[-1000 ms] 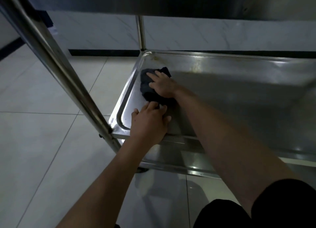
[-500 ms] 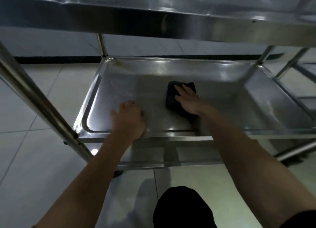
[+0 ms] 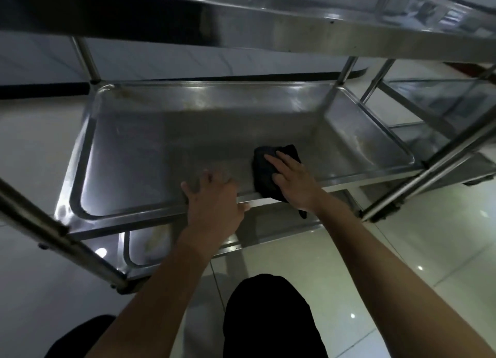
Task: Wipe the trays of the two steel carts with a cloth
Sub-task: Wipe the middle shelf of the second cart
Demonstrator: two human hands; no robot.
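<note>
On the middle tray point(image 3: 166, 153) of the near steel cart point(image 3: 88, 253), the right hand point(image 3: 291, 181) is lying flat, fingers straight, pressing a dark cloth point(image 3: 264, 173) against the tray floor close to the front rim. The cloth is sitting right of centre, its near end draping over the front lip and hanging a little below it. The left hand point(image 3: 214, 204) is resting on the front rim just left of the cloth, fingers over the lip into the tray and thumb at the front edge; whether it is really gripping the rim is hard to tell. Left and rear parts of the tray floor are lying bare, raised rim running all round, rounded corners. Upper tray point(image 3: 268, 27) is hanging close overhead, limiting headroom. A lower tray point(image 3: 150, 245) is showing beneath. The second cart point(image 3: 440, 99) is standing just beside on the right, cut off by the frame edge. No readable labels or writing anywhere. Lighting is dim, surfaces are glaring; brownish marks at the rear left corner are hard to make out. The person's dark-clothed knees point(image 3: 268, 317) are showing over the pale tiled floor point(image 3: 429, 236).
</note>
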